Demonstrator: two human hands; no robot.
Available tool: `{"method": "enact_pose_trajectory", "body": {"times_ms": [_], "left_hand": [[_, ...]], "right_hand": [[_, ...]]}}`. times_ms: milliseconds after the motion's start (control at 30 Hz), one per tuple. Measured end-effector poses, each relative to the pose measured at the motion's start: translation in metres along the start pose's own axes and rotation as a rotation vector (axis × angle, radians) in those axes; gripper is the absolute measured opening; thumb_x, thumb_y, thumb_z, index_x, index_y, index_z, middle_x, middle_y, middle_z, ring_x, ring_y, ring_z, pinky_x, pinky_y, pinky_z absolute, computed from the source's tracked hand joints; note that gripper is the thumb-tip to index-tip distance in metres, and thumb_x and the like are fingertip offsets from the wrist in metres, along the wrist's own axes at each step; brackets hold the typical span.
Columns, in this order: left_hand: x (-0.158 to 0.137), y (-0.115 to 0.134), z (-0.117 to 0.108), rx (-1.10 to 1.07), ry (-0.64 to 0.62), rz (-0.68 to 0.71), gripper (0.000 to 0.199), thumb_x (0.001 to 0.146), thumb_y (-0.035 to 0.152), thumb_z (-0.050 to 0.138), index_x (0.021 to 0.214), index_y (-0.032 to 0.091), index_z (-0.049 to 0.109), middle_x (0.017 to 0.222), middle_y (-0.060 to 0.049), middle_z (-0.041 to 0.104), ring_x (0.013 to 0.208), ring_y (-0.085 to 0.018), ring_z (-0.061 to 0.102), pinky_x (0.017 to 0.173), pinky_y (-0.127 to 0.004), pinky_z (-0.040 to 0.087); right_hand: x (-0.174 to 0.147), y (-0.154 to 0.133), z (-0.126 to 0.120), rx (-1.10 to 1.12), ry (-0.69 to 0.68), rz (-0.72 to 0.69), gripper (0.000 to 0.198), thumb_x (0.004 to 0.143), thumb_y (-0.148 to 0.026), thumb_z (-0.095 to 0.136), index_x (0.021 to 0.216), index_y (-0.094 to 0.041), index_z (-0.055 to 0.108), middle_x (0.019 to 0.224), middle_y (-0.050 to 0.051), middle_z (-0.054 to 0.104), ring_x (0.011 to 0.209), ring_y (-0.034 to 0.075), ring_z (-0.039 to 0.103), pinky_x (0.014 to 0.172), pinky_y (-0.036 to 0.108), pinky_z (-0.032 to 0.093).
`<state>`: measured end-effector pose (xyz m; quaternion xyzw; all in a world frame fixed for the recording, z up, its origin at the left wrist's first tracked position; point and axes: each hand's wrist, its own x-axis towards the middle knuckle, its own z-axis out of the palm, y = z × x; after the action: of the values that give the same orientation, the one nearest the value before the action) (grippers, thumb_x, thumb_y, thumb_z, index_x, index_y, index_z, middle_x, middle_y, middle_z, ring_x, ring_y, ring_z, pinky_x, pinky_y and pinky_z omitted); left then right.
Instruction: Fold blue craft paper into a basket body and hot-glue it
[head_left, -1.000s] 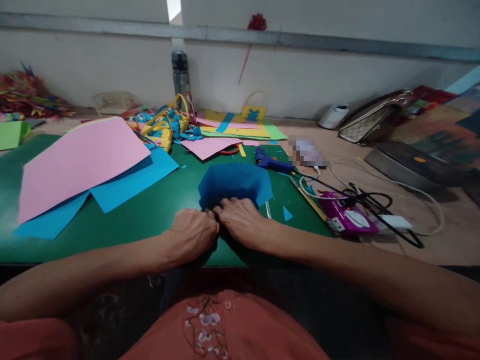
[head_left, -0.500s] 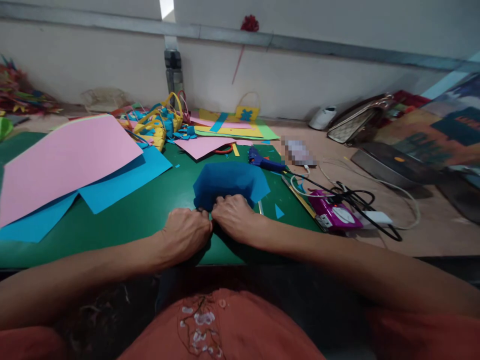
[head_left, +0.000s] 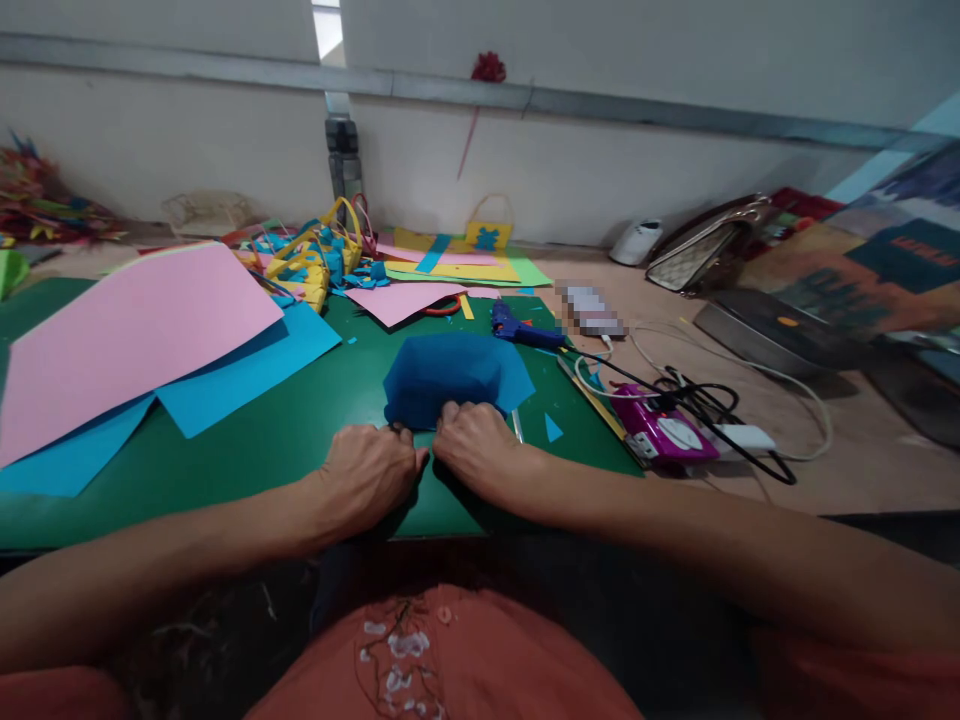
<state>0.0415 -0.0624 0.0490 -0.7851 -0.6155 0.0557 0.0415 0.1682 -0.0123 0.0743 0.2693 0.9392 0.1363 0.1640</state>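
Observation:
A folded sheet of blue paper (head_left: 459,375) lies near the front of the green mat, its far part curling up off the surface. My right hand (head_left: 480,450) presses down with curled fingers on the paper's near edge. Beside it, my left hand (head_left: 371,470) is closed at the paper's near left corner, thumb toward the right hand. A narrow gap separates the two hands. The fingertips are partly hidden beneath the knuckles, so the exact hold on the crease cannot be made out.
Pink sheets (head_left: 150,340) overlap blue sheets (head_left: 251,375) on the left. Behind the work lie a blue glue gun (head_left: 525,330), red-handled scissors (head_left: 444,308) and small yellow and blue paper baskets (head_left: 307,270). A purple power adapter (head_left: 664,425) with tangled cables sits at right.
My hands have drawn slightly apart along the near edge of the blue paper, widening the gap between them. The view has tipped a little upward.

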Motion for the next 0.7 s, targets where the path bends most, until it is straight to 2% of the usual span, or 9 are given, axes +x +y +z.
{"method": "enact_pose_trajectory", "body": {"times_ms": [133,367,700], "left_hand": [[0.000,-0.001,0.001,-0.011,0.005,0.002,0.041,0.092,0.033,0.033,0.087,0.006,0.064,0.067,-0.018,0.066,0.060,-0.027,0.066,0.049,-0.032,0.048],[0.000,-0.001,0.005,-0.017,0.040,-0.001,0.041,0.092,0.033,0.034,0.086,0.006,0.065,0.064,-0.016,0.065,0.059,-0.025,0.066,0.048,-0.029,0.046],[-0.001,0.000,0.004,-0.019,0.062,0.034,0.041,0.092,0.032,0.035,0.082,0.006,0.066,0.064,-0.016,0.064,0.056,-0.025,0.065,0.045,-0.028,0.044]], "right_hand": [[-0.010,-0.004,0.012,-0.034,0.042,0.047,0.025,0.082,-0.006,0.042,0.092,-0.005,0.064,0.085,0.016,0.060,0.075,0.024,0.060,0.052,0.031,0.043],[0.001,0.006,0.015,-0.040,0.033,0.036,0.020,0.082,-0.008,0.045,0.081,-0.010,0.064,0.087,0.014,0.060,0.078,0.023,0.058,0.052,0.028,0.042],[0.000,0.000,0.011,-0.019,0.015,0.042,0.024,0.086,-0.011,0.039,0.096,-0.011,0.062,0.091,0.015,0.060,0.080,0.022,0.058,0.054,0.029,0.042]]}}
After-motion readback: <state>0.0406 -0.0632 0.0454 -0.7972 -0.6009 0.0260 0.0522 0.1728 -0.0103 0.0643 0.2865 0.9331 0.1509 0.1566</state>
